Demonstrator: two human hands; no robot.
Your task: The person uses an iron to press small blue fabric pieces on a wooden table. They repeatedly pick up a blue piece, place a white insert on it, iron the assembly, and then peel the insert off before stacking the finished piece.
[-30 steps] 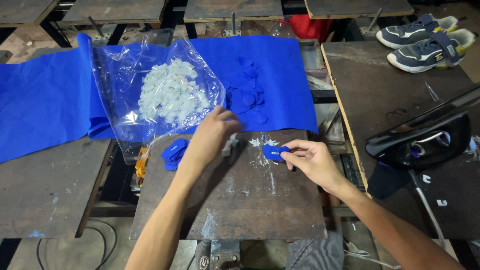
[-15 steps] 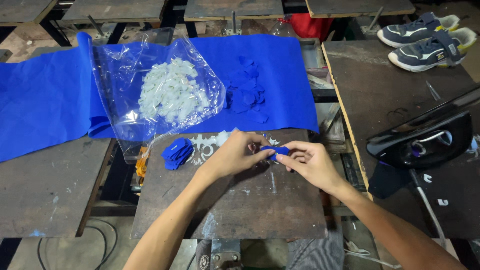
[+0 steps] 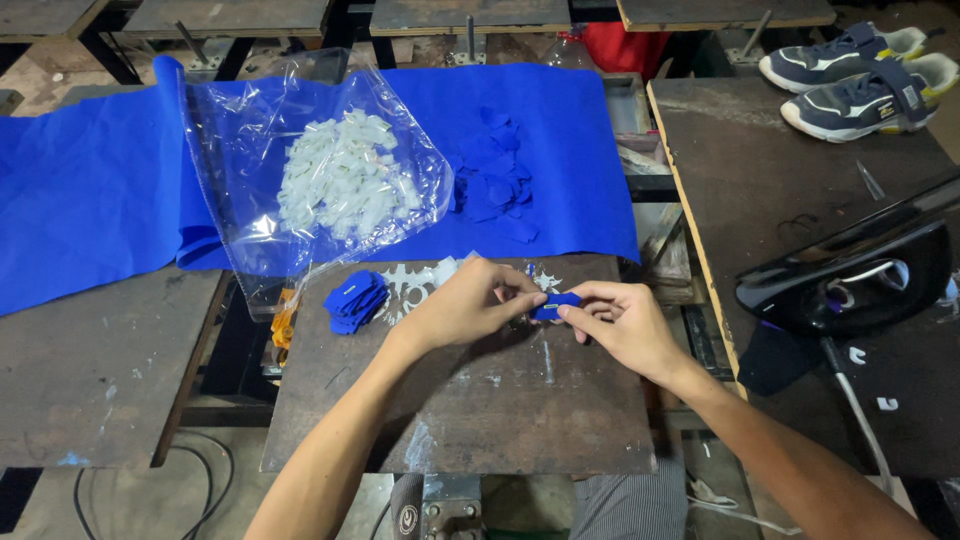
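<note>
Together, the left hand [image 3: 462, 303] and right hand [image 3: 620, 322] pinch one small blue fabric piece [image 3: 555, 303] above the middle of the dark desk [image 3: 480, 410], apparently fitting something onto it; the next move needs steady fingertip alignment.

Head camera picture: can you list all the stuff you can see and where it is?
small blue fabric piece: one, blue, pinched between both hands over the metal plate
stack of blue fabric pieces: one, blue, plate's left edge
loose pile of blue cut pieces: one, blue, on the cloth
long blue cloth: one, blue, across the back
clear plastic bag of white tags: one, clear, on the cloth
dark metal plate: one, brown-grey, centre
black iron: one, right table
sneakers: two, navy, top right
left hand: one
right hand: one
</note>
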